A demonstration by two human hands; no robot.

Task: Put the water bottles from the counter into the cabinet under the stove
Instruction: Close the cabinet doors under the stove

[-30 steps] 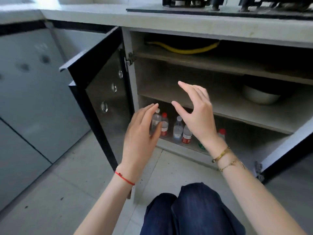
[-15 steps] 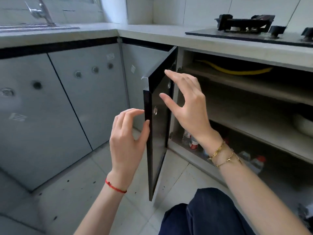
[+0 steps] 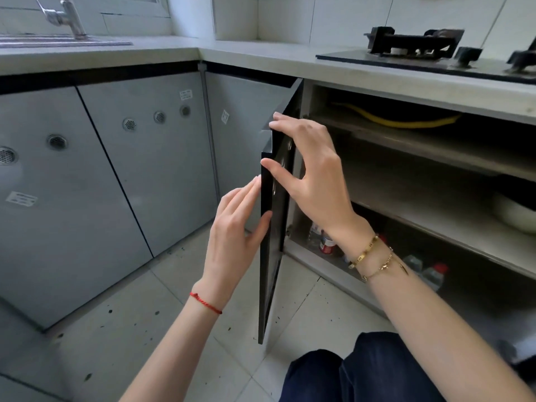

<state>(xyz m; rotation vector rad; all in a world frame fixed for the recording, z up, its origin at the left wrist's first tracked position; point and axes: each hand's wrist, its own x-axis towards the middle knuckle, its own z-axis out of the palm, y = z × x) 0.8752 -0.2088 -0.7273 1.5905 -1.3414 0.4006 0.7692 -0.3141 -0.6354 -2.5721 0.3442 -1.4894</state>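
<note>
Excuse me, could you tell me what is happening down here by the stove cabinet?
A person is crouched in front of the open cabinet under the stove. Both hands are at the edge of its left door: the right hand near the top corner, the left hand lower on the outer side. Several water bottles already stand on the bottom shelf. No bottles show on the visible counter.

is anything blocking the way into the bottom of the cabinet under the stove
Nothing visible blocks it. The cabinet door stands open, edge-on at the opening's left side, between the left hand and right hand. Water bottles already stand on the bottom level.
</note>
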